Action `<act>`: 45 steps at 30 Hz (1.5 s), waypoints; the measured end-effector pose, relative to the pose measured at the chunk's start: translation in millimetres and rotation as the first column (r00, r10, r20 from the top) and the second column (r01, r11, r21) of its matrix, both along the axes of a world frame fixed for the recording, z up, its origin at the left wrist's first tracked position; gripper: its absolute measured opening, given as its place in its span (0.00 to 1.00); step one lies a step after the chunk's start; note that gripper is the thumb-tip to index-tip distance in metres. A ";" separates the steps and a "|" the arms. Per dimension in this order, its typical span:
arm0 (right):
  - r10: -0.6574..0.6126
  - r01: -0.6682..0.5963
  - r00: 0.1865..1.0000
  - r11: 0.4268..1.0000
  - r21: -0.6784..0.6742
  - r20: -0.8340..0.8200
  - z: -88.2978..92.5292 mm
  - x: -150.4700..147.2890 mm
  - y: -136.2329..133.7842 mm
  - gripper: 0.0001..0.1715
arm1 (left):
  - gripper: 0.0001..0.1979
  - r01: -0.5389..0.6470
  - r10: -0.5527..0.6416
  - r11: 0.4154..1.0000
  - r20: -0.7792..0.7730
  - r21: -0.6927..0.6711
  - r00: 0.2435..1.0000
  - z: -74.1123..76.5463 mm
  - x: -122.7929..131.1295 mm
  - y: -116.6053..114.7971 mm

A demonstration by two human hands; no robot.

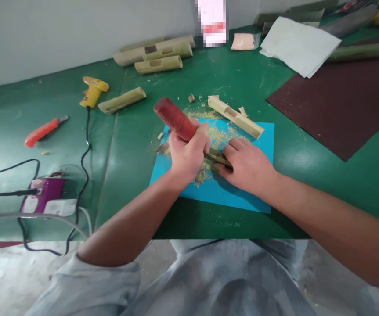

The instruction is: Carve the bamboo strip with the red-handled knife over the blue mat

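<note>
My left hand [187, 151] is wrapped round the red wooden handle [172, 116] of a tool, whose working end is hidden under the fingers. My right hand [247, 164] presses flat on a dark green bamboo piece [218, 157] lying on a blue mat [258, 184]. Pale sawdust and chips [218, 134] are scattered on the mat around both hands. A pale bamboo piece with a cut slot [237, 116] lies just beyond my hands at the mat's far edge.
On the green table: a yellow glue gun [92, 91], an orange utility knife [44, 131], a purple power strip [46, 195] with black cables, several bamboo pieces [156, 55], a single bamboo piece [122, 100], white paper [299, 44], a dark brown sheet [344, 103].
</note>
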State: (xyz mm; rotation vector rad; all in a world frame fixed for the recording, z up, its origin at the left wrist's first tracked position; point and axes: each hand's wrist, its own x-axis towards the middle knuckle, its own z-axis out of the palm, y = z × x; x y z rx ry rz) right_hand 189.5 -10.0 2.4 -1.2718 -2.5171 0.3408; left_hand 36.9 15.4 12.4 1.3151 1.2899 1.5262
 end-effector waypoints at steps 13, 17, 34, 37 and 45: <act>-0.001 0.001 1.000 1.000 -0.003 0.022 2.2 -1.5 1.8 0.14 | 0.18 0.043 -0.043 0.998 0.001 -0.051 0.999 -0.8 4.4 -1.5; 0.009 -0.010 0.999 1.000 0.029 0.037 1.5 -0.5 3.9 0.14 | 0.17 0.062 -0.062 0.998 -0.021 -0.021 0.998 -7.0 0.6 -2.8; -0.016 0.014 1.000 0.994 0.104 0.019 -1.7 6.1 3.3 0.12 | 0.17 0.065 -0.066 0.996 0.017 0.062 0.998 -0.5 0.8 -1.3; -0.025 0.023 0.999 0.995 0.102 0.020 -1.7 5.7 3.0 0.13 | 0.17 0.055 -0.056 0.997 0.008 0.048 0.998 -1.4 0.7 -0.8; -0.011 0.010 1.000 0.994 0.110 0.009 -2.3 4.9 4.5 0.09 | 0.16 0.049 -0.050 0.994 0.011 0.094 0.999 -5.9 2.9 5.3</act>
